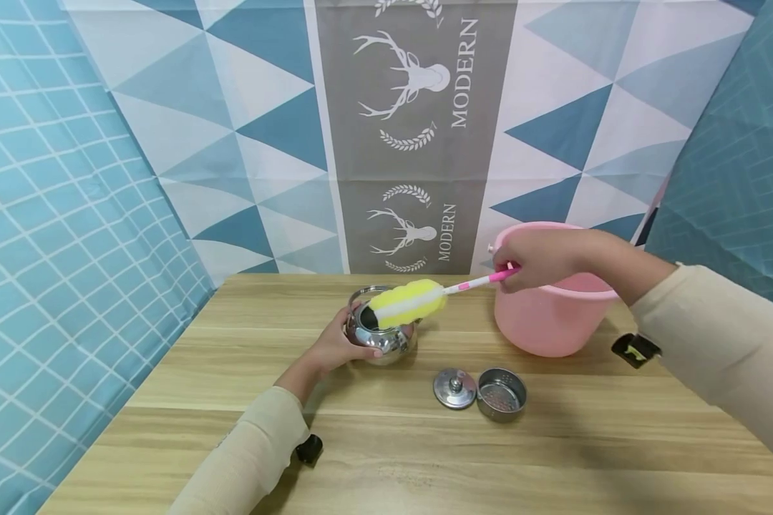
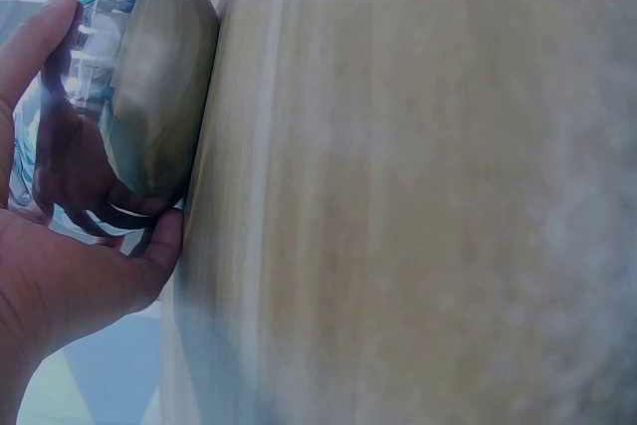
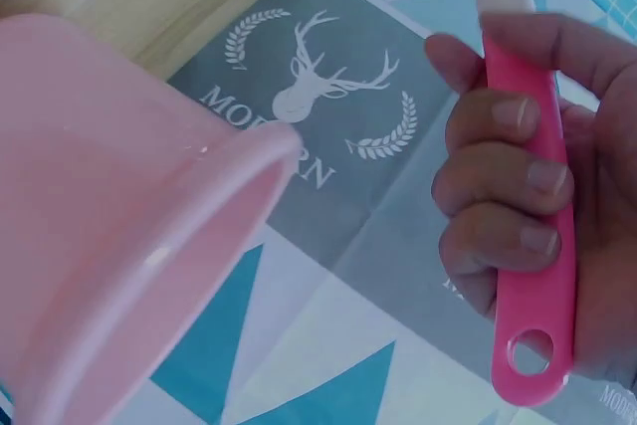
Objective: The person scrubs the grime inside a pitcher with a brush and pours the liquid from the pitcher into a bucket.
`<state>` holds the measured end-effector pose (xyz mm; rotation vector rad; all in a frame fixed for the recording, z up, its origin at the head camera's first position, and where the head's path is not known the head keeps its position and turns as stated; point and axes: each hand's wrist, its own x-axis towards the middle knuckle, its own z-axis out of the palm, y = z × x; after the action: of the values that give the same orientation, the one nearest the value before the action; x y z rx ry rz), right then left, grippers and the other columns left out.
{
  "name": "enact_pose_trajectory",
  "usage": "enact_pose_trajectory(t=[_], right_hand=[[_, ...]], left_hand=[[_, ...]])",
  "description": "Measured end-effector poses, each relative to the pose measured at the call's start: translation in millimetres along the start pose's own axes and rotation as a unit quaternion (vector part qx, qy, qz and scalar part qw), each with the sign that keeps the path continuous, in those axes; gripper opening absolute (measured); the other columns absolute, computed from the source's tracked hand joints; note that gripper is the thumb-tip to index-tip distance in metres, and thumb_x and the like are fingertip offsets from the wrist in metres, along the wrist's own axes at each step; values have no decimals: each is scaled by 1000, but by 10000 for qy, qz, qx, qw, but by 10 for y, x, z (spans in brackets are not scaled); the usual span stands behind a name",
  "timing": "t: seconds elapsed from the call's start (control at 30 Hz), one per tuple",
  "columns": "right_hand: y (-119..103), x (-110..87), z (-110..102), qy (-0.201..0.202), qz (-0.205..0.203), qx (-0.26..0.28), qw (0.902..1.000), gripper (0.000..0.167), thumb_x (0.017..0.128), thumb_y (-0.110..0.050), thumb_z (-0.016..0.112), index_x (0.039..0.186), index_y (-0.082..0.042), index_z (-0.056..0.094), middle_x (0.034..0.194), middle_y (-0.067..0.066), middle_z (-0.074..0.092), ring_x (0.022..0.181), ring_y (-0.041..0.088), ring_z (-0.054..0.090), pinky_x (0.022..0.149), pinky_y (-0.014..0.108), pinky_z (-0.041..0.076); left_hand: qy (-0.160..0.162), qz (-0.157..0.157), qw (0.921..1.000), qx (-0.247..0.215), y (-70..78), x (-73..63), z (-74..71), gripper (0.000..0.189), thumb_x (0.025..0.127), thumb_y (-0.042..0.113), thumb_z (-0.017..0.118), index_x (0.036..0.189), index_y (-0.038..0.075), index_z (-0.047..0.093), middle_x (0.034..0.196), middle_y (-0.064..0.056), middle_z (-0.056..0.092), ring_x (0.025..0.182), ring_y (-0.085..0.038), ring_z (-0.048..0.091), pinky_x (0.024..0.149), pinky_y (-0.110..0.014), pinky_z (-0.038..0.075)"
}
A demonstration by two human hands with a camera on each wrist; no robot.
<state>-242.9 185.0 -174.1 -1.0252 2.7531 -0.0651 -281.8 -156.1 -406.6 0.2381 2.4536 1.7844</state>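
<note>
A shiny steel teapot (image 1: 389,347) stands lidless on the wooden table. My left hand (image 1: 335,347) grips its side, with the thumb across the front; the left wrist view shows the fingers spread round the rounded body (image 2: 164,87). My right hand (image 1: 541,257) holds a sponge bottle brush by its pink handle (image 3: 528,296), the fingers curled round it. The brush's yellow and white sponge head (image 1: 419,299) lies slanted over the teapot's mouth; whether its tip is inside cannot be told.
The teapot's lid (image 1: 454,388) lies beside a round steel strainer (image 1: 502,394) with a perforated base, in front of the hands. A pink bucket (image 1: 541,329) stands at the back right, below my right forearm. Patterned cloth (image 1: 283,143) hangs behind the table.
</note>
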Motion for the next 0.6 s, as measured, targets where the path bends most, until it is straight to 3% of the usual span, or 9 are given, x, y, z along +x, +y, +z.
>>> enact_pose_trajectory(t=[0.1, 0.2, 0.33, 0.47, 0.6], right_hand=[[-62, 137, -95, -254, 65, 93, 9996, 12, 90, -22, 65, 85, -11, 65, 74, 1, 54, 71, 17, 49, 64, 31, 42], [-130, 287, -143, -260, 81, 53, 9996, 16, 91, -24, 64, 88, -8, 66, 76, 2, 56, 71, 18, 51, 63, 31, 43], [-232, 485, -151, 112, 253, -728, 9970, 16, 89, -24, 65, 77, -12, 65, 68, 0, 53, 63, 17, 47, 56, 31, 39], [-342, 672, -122, 615, 478, -1928, 9782, 18, 85, -24, 64, 69, -17, 58, 65, 0, 51, 60, 18, 47, 51, 33, 40], [-415, 826, -47, 889, 303, -2757, 9566, 16, 85, -21, 64, 71, -17, 58, 67, 1, 55, 62, 21, 52, 51, 37, 46]], left_hand=[[-20, 42, 9999, -100, 1, 6, -4, 112, 59, 11, 94, 151, 16, 30, 148, -11, 38, 138, -30, 32, 116, -48, 18], [-59, 105, 9998, -157, 5, 12, -11, 110, 59, 10, 94, 150, 14, 31, 145, -10, 42, 136, -29, 34, 116, -47, 19], [-61, 103, 9999, -90, 27, 6, -14, 110, 60, 11, 94, 150, 14, 32, 147, -10, 41, 137, -29, 33, 116, -49, 18], [39, -4, 10000, 17, 42, 3, -15, 111, 59, 14, 95, 151, 15, 31, 150, -10, 38, 138, -31, 31, 116, -51, 17], [34, -24, 10000, 45, 31, 15, -8, 112, 59, 14, 95, 150, 14, 31, 148, -12, 39, 137, -32, 34, 115, -51, 19]])
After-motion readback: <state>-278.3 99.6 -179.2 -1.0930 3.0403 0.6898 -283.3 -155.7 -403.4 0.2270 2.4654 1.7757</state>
